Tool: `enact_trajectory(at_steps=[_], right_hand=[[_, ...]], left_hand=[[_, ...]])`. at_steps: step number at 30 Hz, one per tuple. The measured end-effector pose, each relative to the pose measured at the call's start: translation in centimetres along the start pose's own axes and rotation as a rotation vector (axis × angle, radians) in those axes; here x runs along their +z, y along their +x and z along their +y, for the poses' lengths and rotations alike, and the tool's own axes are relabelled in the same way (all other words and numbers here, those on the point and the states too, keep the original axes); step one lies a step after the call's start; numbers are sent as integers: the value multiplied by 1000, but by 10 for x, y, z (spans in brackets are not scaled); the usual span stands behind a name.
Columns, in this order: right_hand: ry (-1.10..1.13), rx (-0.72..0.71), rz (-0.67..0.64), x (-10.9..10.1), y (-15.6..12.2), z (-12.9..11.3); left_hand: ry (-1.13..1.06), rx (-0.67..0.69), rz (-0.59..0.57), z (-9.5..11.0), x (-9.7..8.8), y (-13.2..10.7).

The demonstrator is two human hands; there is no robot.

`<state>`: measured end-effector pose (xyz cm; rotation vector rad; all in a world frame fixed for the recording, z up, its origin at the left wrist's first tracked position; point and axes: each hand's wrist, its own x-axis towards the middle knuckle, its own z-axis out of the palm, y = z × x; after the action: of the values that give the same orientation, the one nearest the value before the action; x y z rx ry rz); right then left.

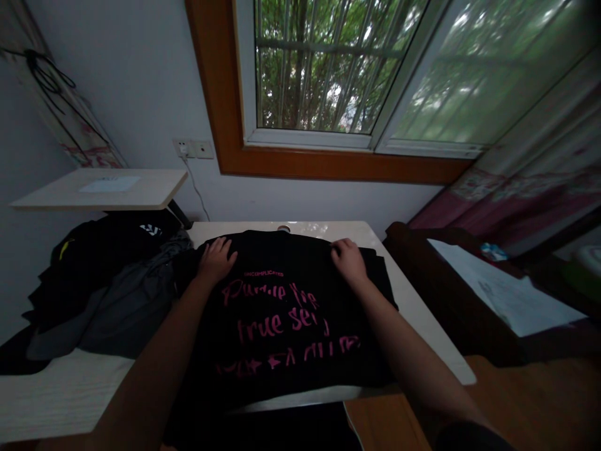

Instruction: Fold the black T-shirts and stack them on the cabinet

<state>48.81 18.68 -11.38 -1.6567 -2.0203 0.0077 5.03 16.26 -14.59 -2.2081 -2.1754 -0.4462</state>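
A black T-shirt [282,257] with pink lettering lies spread on a pale table [434,335], its collar end toward the window. My left hand [216,259] rests on the shirt's far left shoulder, fingers extended over the cloth. At the far right shoulder, my right hand [349,259] has its fingers curled on the fabric near the edge. The shirt's lower part reaches the table's near edge, where the dark cloth below is hard to make out.
Dark clothes [122,294] are heaped at the left beneath a small raised shelf [103,194]. A brown-covered surface [451,294] with a white sheet [507,288] stands right of the table. Beyond are a wall socket [193,149] with a cable and a barred window [323,69].
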Motion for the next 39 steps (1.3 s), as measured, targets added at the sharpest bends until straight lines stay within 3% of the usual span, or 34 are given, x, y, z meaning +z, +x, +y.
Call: enact_trajectory(at_steps=[4, 7, 12, 17, 23, 29, 34, 39], right_hand=[[-172, 301, 83, -26, -14, 59], [-230, 443, 60, -33, -24, 84], [-243, 557, -37, -32, -33, 91], [-310, 677, -10, -36, -37, 91], [-194, 695, -81, -39, -40, 99], [-131, 614, 95, -46, -37, 104], [-191, 581, 104, -55, -26, 108], [-345, 526, 73, -57, -27, 90]], left_hand=[[5, -12, -6, -8, 1, 5], [28, -29, 8, -14, 3, 7], [63, -34, 29, -18, 5, 7], [64, -34, 27, -17, 5, 6], [62, -7, 8, -17, 2, 4], [20, 129, 48, -18, 1, -4], [-3, 256, 125, -5, -8, -15], [43, 251, 175, 12, -18, -29]])
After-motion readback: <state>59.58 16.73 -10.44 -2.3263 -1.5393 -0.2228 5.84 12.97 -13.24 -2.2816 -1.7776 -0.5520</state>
